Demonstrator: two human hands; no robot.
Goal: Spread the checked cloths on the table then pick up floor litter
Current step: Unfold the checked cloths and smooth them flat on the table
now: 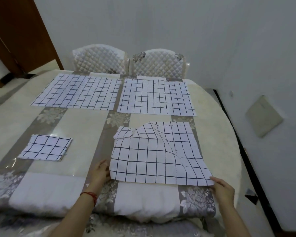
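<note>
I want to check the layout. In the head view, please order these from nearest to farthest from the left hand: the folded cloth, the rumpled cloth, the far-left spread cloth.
1. Rumpled cloth, touching the left hand.
2. Folded cloth, to its left.
3. Far-left spread cloth, at the table's far side.

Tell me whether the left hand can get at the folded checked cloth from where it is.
Probably yes. The left hand touches the rumpled cloth's left edge, and only bare tabletop lies between it and the folded checked cloth further left.
</note>
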